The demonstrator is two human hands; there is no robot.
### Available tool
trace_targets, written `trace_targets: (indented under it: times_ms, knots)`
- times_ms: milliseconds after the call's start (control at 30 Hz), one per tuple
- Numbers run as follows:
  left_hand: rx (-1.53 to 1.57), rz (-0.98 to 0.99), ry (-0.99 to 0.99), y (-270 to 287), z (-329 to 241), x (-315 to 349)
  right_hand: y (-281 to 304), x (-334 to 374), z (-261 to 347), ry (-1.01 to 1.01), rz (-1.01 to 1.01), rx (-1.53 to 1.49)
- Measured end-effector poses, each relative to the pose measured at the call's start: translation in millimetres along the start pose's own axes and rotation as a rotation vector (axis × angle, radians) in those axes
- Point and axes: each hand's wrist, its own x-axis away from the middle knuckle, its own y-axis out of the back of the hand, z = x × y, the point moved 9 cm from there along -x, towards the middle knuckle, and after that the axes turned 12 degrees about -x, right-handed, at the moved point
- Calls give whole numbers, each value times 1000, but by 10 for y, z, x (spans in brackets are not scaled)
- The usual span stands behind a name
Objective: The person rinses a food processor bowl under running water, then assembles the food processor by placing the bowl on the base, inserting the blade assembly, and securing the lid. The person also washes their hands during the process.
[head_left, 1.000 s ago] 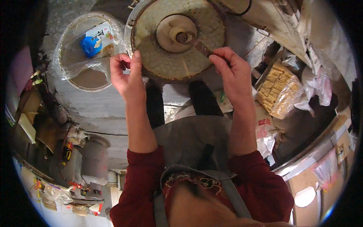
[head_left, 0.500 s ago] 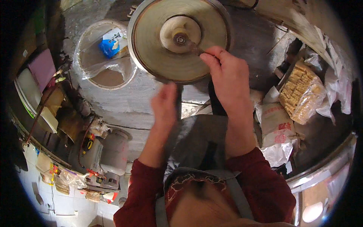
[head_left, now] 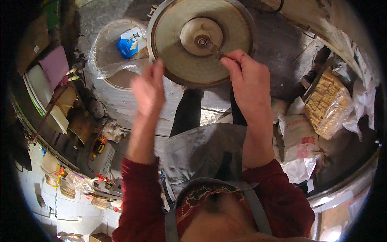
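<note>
A large round metal pan-like disc (head_left: 169, 60) stands in front of me, with a pale raised hub (head_left: 189, 36) and a nut (head_left: 202, 41) at its middle. My right hand (head_left: 250, 80) is closed, pinching the end of a short dark wrench-like tool (head_left: 215, 51) between thumb and fingers. The far end of this tool meets the nut; its exact kind is hard to make out. Held up by the disc's near left edge, my left hand (head_left: 148, 88) is smeared by motion. Its fingers point up, and whether they grip anything does not show.
Left of the disc stands a round bin (head_left: 93, 60) lined with clear plastic, a blue wrapper (head_left: 127, 48) inside. To the right lie a plastic-wrapped block of yellowish bars (head_left: 327, 103) and a printed sack (head_left: 300, 135). Boards (head_left: 55, 66) lean at far left.
My left hand has moved left and up, toward the bin side of the disc. My right hand keeps its hold on the tool at the nut. The whole view has shifted slightly.
</note>
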Motion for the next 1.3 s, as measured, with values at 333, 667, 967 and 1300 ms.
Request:
trace_targets:
  times_ms: [333, 667, 967, 1300]
  knots:
    - [397, -258, -210, 412, 79, -124, 5, -33, 0, -39, 23, -26]
    - [331, 202, -612, -9, -937, -1052, -14, -47, -70, -12, 55, -49]
    - [830, -286, -166, -325, -63, -230, -187, 176, -131, -55, -42, 2]
    - [721, -286, 26, -455, 113, -127, -146, 32, -51, 51, 60, 71]
